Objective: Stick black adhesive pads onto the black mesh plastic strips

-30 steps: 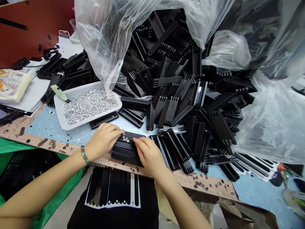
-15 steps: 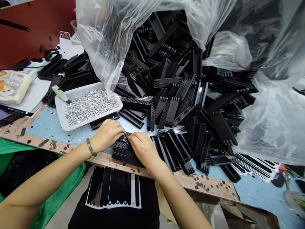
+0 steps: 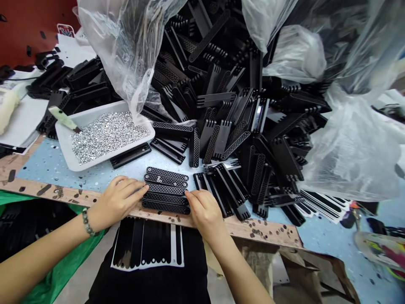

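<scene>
Several black mesh-faced strips [image 3: 166,190] lie side by side in a neat block near the wooden front edge of the bench [image 3: 63,195], with a few small silver rings on one strip. My left hand [image 3: 120,199] rests against their left ends, fingers together. My right hand [image 3: 205,211] touches their right ends. Neither hand grips anything. Beyond them stands a white tray [image 3: 66,143] of small silver washers [image 3: 107,135], and a large heap of black comb-ended parts [image 3: 221,105] rises behind, spilling from a clear plastic bag [image 3: 120,46].
A tool with a pale green handle [image 3: 61,118] lies in the tray. More black parts [image 3: 72,88] stand at the back left beside white papers [image 3: 23,114]. A sheet of black strips on white backing [image 3: 147,245] hangs below the front edge, above a green cloth [image 3: 53,270].
My hands have moved apart, from on top of the strips to their left and right ends, uncovering the block. The view has shifted slightly, so the bench sits lower left.
</scene>
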### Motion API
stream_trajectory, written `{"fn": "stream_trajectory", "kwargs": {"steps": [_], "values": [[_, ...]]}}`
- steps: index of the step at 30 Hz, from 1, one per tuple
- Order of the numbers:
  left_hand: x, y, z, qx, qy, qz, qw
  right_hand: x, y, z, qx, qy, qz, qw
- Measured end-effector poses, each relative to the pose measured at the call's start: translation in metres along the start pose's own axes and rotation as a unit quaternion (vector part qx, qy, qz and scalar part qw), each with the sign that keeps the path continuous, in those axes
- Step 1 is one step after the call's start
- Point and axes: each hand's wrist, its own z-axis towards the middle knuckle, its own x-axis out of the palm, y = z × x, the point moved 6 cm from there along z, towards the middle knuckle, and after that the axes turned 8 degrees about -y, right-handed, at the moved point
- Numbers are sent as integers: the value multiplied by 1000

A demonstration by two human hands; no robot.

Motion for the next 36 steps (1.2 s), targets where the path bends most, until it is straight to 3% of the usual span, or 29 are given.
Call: {"fn": "stream_trajectory", "kwargs": {"steps": [9, 16, 22, 30, 36], "values": [[-2, -2, -3, -36, -4, -37, 999, 0, -5, 14, 32, -4, 3, 999], [-5, -3, -7, -62, 2, -65, 996, -3, 2, 5, -39, 66, -19, 997], [-8, 4, 14, -118, -37, -89, 988, -5, -3, 19, 36, 44, 31, 998], [13, 0, 62, -28, -2, -53, 998, 34, 7, 46, 21, 88, 23, 996], [11, -3, 70, -11, 12, -21, 1000, 11, -6, 29, 102, 50, 114, 987]]}}
